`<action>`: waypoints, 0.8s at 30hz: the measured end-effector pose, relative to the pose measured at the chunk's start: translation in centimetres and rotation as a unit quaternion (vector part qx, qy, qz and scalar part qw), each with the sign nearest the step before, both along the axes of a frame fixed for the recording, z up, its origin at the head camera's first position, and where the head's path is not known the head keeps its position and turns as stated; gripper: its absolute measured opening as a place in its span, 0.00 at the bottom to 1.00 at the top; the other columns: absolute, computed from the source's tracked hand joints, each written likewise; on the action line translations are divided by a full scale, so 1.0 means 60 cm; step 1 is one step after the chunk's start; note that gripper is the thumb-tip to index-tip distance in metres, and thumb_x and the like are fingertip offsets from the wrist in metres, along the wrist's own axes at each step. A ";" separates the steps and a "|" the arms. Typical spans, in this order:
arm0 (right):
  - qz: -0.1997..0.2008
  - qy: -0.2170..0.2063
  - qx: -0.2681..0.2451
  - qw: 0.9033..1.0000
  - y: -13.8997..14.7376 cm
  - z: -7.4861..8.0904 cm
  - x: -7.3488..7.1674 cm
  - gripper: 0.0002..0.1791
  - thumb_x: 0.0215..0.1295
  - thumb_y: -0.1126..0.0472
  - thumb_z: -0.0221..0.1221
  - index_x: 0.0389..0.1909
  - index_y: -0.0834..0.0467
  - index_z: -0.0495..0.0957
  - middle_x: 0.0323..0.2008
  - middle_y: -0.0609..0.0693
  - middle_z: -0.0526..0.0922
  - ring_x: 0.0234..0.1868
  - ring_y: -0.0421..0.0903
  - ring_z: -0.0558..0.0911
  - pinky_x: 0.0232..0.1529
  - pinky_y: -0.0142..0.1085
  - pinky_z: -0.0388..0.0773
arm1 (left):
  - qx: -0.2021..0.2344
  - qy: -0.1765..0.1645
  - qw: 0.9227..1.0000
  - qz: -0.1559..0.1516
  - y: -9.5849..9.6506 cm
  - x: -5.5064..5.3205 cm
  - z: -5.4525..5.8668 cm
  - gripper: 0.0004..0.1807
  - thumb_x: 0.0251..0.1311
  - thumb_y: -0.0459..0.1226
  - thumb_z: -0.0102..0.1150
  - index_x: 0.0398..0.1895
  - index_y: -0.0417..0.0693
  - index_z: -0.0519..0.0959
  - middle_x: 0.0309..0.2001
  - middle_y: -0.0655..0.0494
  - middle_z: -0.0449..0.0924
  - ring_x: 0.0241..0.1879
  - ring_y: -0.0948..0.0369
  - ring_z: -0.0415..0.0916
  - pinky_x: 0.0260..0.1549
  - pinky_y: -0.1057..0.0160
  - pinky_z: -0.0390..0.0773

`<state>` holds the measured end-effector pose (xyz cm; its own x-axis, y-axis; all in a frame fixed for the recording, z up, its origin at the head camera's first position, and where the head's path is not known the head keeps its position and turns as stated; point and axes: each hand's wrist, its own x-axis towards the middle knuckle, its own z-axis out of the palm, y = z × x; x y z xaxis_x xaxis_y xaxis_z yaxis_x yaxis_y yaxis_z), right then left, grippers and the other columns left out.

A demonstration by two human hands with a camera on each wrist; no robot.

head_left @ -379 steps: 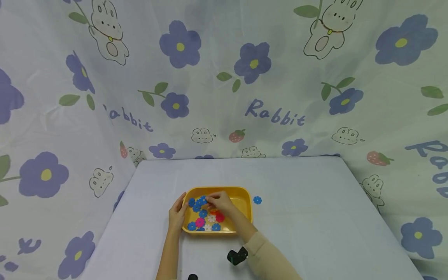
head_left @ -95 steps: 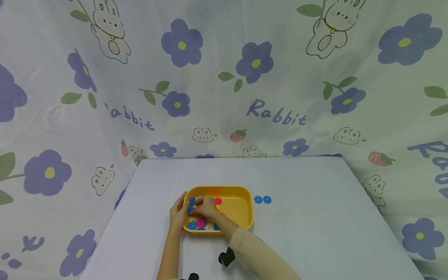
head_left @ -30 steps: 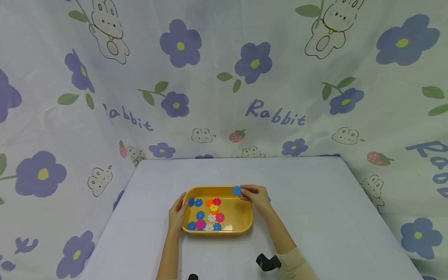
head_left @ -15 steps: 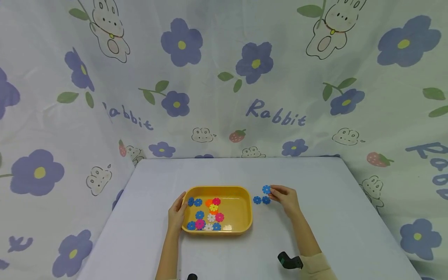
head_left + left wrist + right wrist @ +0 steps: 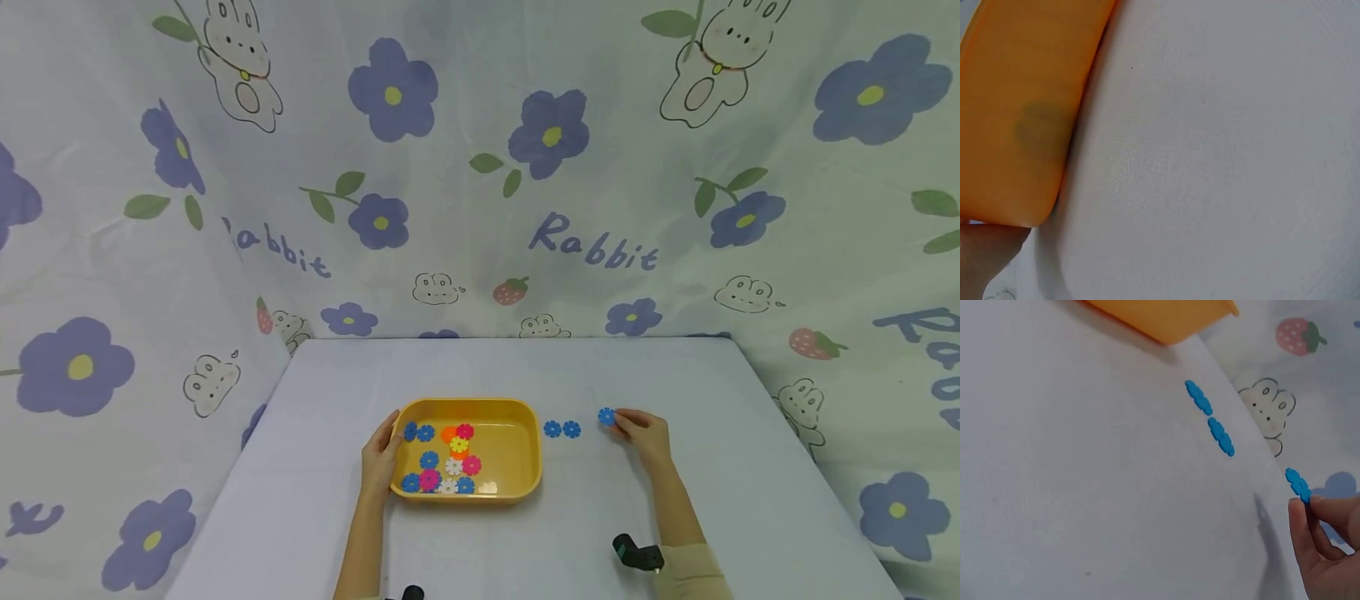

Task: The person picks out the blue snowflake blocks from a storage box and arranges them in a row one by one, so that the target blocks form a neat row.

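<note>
My right hand (image 5: 647, 435) pinches a blue snowflake disc (image 5: 606, 416) between thumb and fingertips, raised over the table to the right of two others. In the right wrist view this disc (image 5: 1297, 484) shows nearly edge-on at the fingertips. Two blue snowflake discs (image 5: 562, 429) lie side by side on the cloth, just right of the yellow tray (image 5: 517, 454). My left hand (image 5: 378, 458) grips the tray's left end, thumb at the rim. Inside the tray's left half lie several snowflake discs (image 5: 429, 459) in blue, pink, white, yellow and orange.
A white cloth (image 5: 480, 550) covers the table. Patterned fabric (image 5: 465, 200) with rabbits and flowers hangs behind and at both sides. A black wrist device (image 5: 637, 553) sits by my right sleeve, and another dark one (image 5: 412, 592) shows at the bottom edge.
A second blue disc was laid beside the first earlier. My right hand has since carried another blue disc out of the tray, rightward past both. The left hand stays on the tray.
</note>
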<state>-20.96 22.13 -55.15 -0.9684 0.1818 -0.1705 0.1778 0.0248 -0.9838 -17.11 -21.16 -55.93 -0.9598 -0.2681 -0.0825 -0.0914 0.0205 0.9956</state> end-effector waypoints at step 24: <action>0.030 -0.004 0.106 0.994 -0.005 -0.025 -0.007 0.16 0.63 0.69 0.57 0.47 0.78 0.75 0.33 0.62 0.83 0.26 0.41 0.83 0.30 0.28 0.83 | 0.004 0.001 1.000 -0.003 0.000 0.000 -0.002 0.25 0.69 0.30 0.45 0.68 0.40 0.62 0.69 0.42 0.58 0.69 0.50 0.55 0.61 0.67 0.63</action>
